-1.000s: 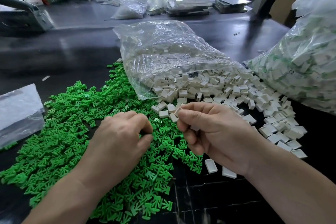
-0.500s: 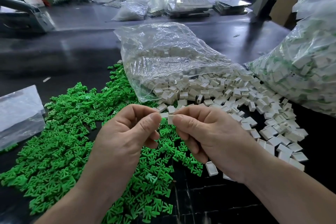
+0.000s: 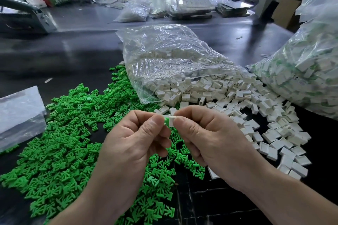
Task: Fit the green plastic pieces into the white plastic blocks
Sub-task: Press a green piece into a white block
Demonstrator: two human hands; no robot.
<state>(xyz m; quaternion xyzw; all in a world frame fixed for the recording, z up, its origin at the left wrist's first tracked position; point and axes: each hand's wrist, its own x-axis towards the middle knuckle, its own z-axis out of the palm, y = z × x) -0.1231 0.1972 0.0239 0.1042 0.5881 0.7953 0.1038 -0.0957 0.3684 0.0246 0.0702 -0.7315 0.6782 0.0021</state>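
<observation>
My left hand [image 3: 136,141] pinches a small green plastic piece [image 3: 166,121] between thumb and forefinger. My right hand [image 3: 210,139] pinches a white plastic block [image 3: 172,120] right beside it, and the green piece meets the block's left side. Both hands hover above the dark table. A wide pile of loose green pieces [image 3: 60,144] spreads under and left of my hands. Loose white blocks [image 3: 237,107] lie scattered to the right, spilling from a clear bag [image 3: 170,60].
A large clear bag of white blocks with green pieces inside [image 3: 307,71] bulges at the right edge. A flat clear bag [image 3: 18,115] lies at the left. Behind, the dark table [image 3: 76,55] holds more bags, trays and a grey machine [image 3: 27,18].
My left hand rose from the green pile holding a green piece. Both hands came together, and the green piece now meets the white block in my right hand.
</observation>
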